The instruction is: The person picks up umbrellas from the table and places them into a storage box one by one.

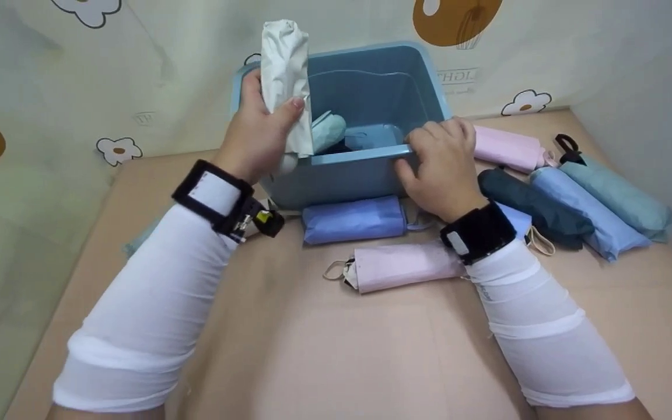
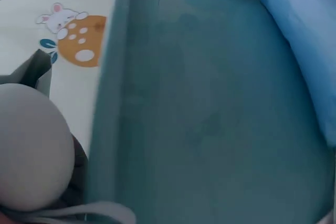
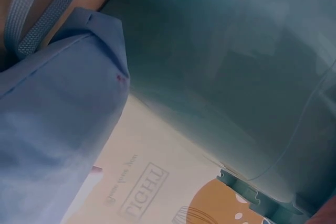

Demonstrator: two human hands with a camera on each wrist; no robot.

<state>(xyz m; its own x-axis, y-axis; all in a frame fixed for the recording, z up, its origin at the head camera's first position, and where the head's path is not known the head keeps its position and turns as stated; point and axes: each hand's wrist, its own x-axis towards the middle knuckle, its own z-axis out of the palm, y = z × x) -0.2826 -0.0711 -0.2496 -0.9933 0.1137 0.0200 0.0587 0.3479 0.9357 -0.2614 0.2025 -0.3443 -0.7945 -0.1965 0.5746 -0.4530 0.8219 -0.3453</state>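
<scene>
My left hand (image 1: 263,131) grips a white folded umbrella (image 1: 285,64), held upright over the left front corner of a blue-grey plastic bin (image 1: 336,181). Its rounded white handle end (image 2: 34,148) shows beside the bin wall in the left wrist view. My right hand (image 1: 444,166) holds the bin's front rim near the right corner, thumb outside and fingers over the edge. Inside the bin lies a pale green folded umbrella (image 1: 329,131); what is under it is partly hidden.
Before the bin lie a blue umbrella (image 1: 353,220) and a pale pink one (image 1: 406,265). At right rest a pink umbrella (image 1: 505,147), a dark one (image 1: 537,207), a light blue one (image 1: 590,213) and a green one (image 1: 619,198). A patterned wall covering (image 1: 184,70) stands behind.
</scene>
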